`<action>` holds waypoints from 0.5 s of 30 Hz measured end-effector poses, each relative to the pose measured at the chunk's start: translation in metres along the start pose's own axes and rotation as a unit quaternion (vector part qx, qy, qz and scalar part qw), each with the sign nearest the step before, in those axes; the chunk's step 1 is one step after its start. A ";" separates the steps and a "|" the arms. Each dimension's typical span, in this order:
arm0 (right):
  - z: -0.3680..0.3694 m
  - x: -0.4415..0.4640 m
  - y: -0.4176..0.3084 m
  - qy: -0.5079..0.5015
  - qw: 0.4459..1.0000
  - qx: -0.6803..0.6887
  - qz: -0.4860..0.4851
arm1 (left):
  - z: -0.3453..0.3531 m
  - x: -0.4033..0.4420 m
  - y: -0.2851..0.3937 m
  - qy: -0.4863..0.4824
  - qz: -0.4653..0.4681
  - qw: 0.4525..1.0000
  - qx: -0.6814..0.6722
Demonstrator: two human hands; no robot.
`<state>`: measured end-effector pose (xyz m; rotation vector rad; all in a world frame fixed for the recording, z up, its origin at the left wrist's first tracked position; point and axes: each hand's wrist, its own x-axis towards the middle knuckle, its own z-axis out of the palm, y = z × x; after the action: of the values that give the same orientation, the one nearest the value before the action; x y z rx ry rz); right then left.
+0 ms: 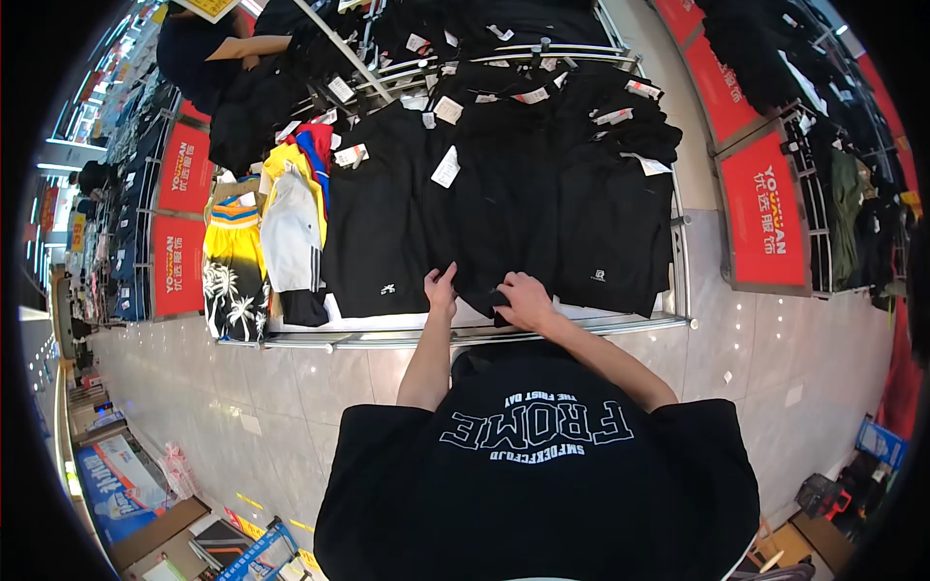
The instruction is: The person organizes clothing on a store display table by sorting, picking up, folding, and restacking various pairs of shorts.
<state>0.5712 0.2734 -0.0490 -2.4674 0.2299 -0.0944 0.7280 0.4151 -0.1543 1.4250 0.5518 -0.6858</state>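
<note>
L hand [441, 289] nr, R hand [526, 302] pinching blk garment [504, 218] hem; aisle [291, 399] adj.

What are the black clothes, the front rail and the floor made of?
Black clothes: soft-looking, matte fabric, judging by the folds; fibre unclear. Front rail: probably metal, because it's silvery and gleams. Floor: perhaps polished stone or ceramic tiles, with seams and reflected lights.

Two bare hands, one left hand [441, 288] and one right hand [526, 303]; three broad black cloth garments [378, 213] along the metal rack's [378, 339] front edge, two small white logos [599, 275] among them; one pair of yellow-and-black palm-print shorts [234, 254] at its left front corner; three red rectangular YOUXUAN boards [182, 172].
</note>
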 end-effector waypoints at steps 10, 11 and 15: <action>-0.018 0.001 0.006 0.042 0.997 0.058 0.020 | 0.023 -0.001 0.017 -0.063 -0.039 0.996 0.051; -0.017 -0.001 0.005 0.040 0.997 0.059 0.020 | 0.022 0.006 0.013 -0.065 -0.039 0.996 0.049; -0.014 -0.001 0.001 0.036 0.998 0.056 0.012 | 0.015 0.019 0.005 -0.126 0.139 0.965 0.185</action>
<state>0.5684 0.2637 -0.0386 -2.3509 0.2774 -0.1807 0.7443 0.3987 -0.1633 1.6881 0.0179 -0.7545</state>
